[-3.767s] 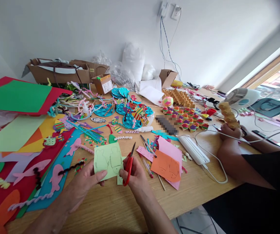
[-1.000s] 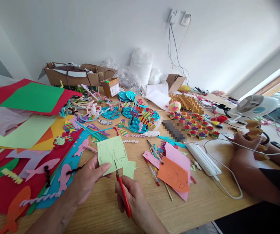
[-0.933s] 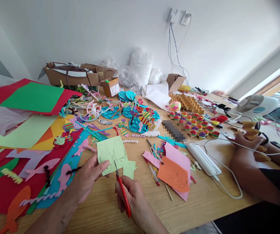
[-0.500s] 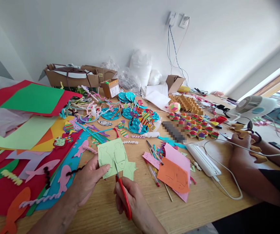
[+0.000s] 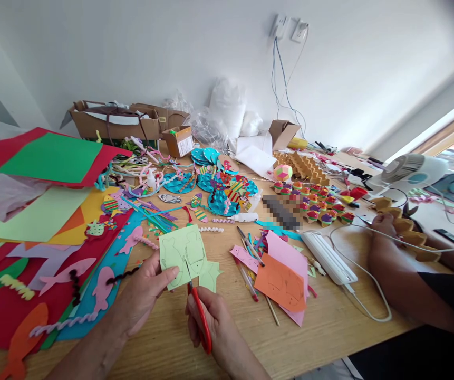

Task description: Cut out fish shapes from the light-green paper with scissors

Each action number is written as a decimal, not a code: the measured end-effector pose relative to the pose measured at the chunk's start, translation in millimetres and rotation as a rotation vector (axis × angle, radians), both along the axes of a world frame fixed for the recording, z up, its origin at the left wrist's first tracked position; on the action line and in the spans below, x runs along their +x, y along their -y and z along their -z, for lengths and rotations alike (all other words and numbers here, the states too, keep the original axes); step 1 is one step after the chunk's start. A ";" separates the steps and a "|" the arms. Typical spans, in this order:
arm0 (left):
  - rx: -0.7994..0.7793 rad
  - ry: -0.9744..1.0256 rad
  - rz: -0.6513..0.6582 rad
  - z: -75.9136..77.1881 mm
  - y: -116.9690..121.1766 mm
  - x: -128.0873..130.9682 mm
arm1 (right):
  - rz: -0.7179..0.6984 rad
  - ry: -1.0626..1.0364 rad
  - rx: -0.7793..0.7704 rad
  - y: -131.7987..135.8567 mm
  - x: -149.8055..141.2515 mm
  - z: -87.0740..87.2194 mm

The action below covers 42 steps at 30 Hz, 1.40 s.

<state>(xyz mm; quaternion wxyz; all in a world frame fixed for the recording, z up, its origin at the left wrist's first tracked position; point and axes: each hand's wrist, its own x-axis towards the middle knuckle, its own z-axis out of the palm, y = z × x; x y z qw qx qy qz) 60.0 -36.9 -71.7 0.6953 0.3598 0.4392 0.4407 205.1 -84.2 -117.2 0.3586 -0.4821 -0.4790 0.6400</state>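
Note:
My left hand (image 5: 147,287) pinches the lower left edge of a light green paper sheet (image 5: 175,245) with fish outlines drawn on it. My right hand (image 5: 214,322) is closed around the red handles of a pair of scissors (image 5: 200,311). Their blades sit at the sheet's lower edge, between the two drawn outlines. A smaller green cut piece (image 5: 210,275) shows just to the right, beside the blades. To the right lies an orange sheet (image 5: 280,282) with pencil drawings, on top of pink paper (image 5: 292,253).
Coloured sheets and pink fish cut-outs (image 5: 104,287) cover the left side. A white power strip (image 5: 329,258) with its cable lies at right. Beyond it, a co-worker's hands (image 5: 383,226) hold egg-carton pieces (image 5: 406,227). A fan (image 5: 412,171) and painted egg cartons (image 5: 317,203) stand further back.
My hands, the green sheet and the scissors have barely moved. At right, the co-worker's hands and the egg-carton pieces have shifted slightly.

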 end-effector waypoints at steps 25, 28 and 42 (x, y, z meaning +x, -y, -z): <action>-0.031 0.046 0.045 -1.6 -2.7 1.8 | -0.002 -0.036 -0.050 -1.0 0.5 -2.2; -0.046 0.047 0.054 -2.0 -3.2 2.2 | -0.001 -0.031 -0.048 -0.6 0.5 -1.4; -0.082 0.054 0.086 0.3 -0.8 -2.6 | -0.031 0.009 -0.028 -2.4 2.2 -6.1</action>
